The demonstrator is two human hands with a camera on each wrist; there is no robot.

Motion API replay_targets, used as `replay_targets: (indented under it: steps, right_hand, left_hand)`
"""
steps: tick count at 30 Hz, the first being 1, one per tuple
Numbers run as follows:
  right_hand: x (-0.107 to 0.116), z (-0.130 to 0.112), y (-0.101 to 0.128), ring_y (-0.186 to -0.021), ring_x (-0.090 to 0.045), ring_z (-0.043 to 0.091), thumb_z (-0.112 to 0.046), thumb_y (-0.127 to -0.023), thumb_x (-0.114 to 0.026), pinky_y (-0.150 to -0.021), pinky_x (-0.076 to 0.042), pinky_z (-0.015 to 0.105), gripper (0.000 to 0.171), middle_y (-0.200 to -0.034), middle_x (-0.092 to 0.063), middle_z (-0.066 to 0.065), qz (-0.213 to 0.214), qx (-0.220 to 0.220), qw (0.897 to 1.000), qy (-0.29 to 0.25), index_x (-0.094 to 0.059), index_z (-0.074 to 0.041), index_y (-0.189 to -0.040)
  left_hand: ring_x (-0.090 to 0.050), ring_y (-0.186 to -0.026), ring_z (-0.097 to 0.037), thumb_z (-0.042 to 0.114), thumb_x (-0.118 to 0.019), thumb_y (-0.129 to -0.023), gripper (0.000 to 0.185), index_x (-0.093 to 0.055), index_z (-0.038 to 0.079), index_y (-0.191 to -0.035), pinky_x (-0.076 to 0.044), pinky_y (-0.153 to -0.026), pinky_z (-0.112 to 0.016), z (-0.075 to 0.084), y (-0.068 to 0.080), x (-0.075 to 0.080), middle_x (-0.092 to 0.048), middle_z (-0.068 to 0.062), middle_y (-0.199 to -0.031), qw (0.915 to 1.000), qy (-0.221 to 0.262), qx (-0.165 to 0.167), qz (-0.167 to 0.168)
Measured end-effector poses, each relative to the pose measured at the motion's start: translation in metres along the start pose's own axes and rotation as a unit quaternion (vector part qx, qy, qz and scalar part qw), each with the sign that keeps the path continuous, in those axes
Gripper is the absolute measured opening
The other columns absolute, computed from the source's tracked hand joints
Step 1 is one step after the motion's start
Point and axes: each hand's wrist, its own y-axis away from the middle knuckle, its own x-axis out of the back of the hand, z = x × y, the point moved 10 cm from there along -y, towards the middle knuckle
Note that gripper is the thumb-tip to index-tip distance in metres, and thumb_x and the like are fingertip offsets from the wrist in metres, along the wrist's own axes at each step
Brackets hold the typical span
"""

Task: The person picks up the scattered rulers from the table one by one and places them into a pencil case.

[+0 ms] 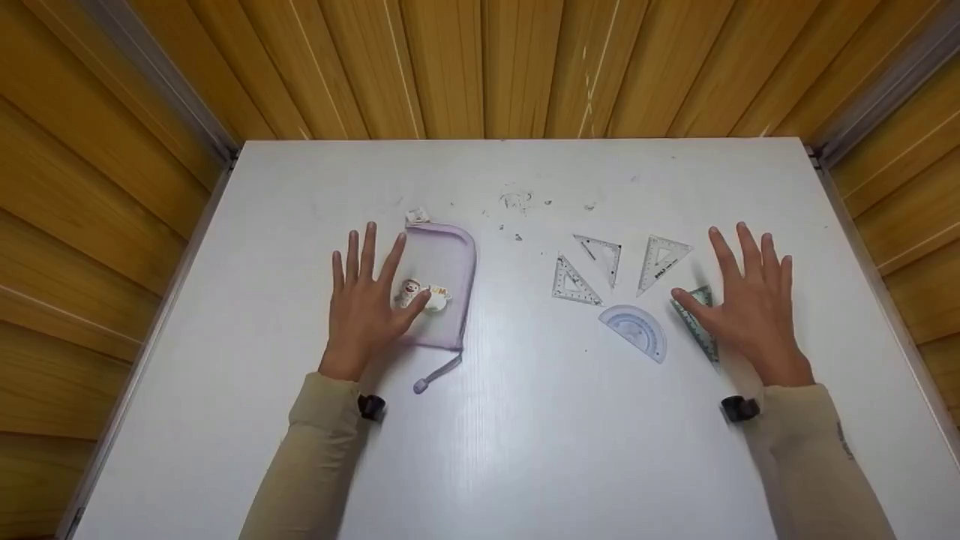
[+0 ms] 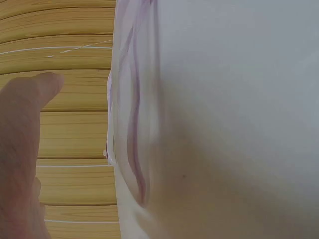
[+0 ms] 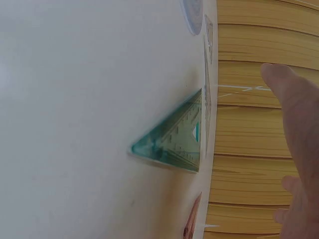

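Observation:
My left hand point(image 1: 362, 319) is spread over the left part of a lilac zip pouch point(image 1: 446, 259) with cartoon stickers, hiding that side of it. A strap point(image 1: 439, 373) trails from the pouch's near corner. On the right, my right hand point(image 1: 757, 319) is also spread, its thumb overlapping a green set square point(image 1: 705, 341) in the head view. In the right wrist view the green set square point(image 3: 174, 139) lies on the table below the hand, which holds nothing. A reddish pointed piece point(image 3: 192, 219) shows partly at that view's lower edge.
Left of the green set square are clear set squares point(image 1: 576, 285), point(image 1: 600, 255), point(image 1: 661, 259) and a bluish protractor point(image 1: 636, 331). A small white item point(image 1: 417, 216) sits at the pouch's far corner. Dark marks point(image 1: 516, 199) spot the white table point(image 1: 525, 442); wood-look panels point(image 1: 517, 67) enclose it.

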Motion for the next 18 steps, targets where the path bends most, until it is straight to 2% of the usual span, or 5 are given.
replay_targets:
  steps: [8, 14, 18]
  right_hand:
    - [-0.003, -0.001, 0.000, -0.155, 0.004, 0.045, -0.058, -0.088, -0.071, -0.118, 0.010, 0.064, 0.103, -0.172, -0.002, 0.015, -0.005, 0.000, 1.000, -0.009, -0.013, -0.027, -0.166]
    - [-0.006, -0.003, -0.001, -0.155, 0.003, 0.045, -0.059, -0.089, -0.070, -0.118, 0.009, 0.064, 0.103, -0.172, -0.002, 0.014, -0.012, 0.001, 1.000, -0.015, -0.011, -0.027, -0.167]
    - [-0.006, -0.006, -0.004, -0.155, 0.002, 0.046, -0.058, -0.089, -0.070, -0.118, 0.008, 0.065, 0.103, -0.172, -0.004, 0.016, -0.014, 0.004, 1.000, -0.018, -0.012, -0.025, -0.166]
  left_hand:
    - [-0.006, -0.156, -0.040, 0.065, -0.061, -0.091, 0.091, -0.026, 0.025, -0.164, -0.007, -0.121, -0.062, 0.010, -0.003, -0.002, -0.007, -0.016, -0.172, 0.9997, 0.024, -0.010, -0.001]
    - [-0.005, -0.156, -0.042, 0.059, -0.066, -0.089, 0.093, -0.027, 0.020, -0.164, -0.011, -0.121, -0.061, 0.020, -0.003, -0.007, -0.005, -0.016, -0.172, 0.9988, 0.044, -0.012, -0.019]
    - [-0.008, -0.154, -0.047, 0.054, -0.069, -0.088, 0.094, -0.028, 0.016, -0.163, -0.017, -0.120, -0.062, 0.029, -0.005, -0.008, -0.005, -0.018, -0.171, 0.9975, 0.064, -0.013, -0.025]
